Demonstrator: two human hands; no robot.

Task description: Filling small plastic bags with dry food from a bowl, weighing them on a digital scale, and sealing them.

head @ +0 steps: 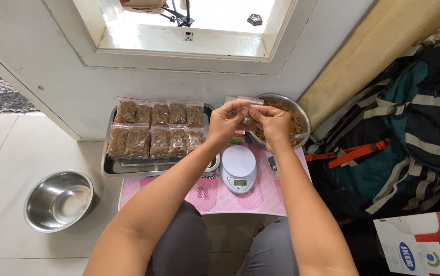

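My left hand (228, 120): pinching the small clear bag (246, 121)
My right hand (273, 122): pinching it too
Below: white scale (238, 167)

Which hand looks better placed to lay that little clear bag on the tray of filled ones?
Probably the left hand: it pinches the small clear plastic bag together with the right hand, but it is on the side nearer the metal tray of filled bags.

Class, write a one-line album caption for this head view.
Both hands pinch a small clear bag above the white scale.
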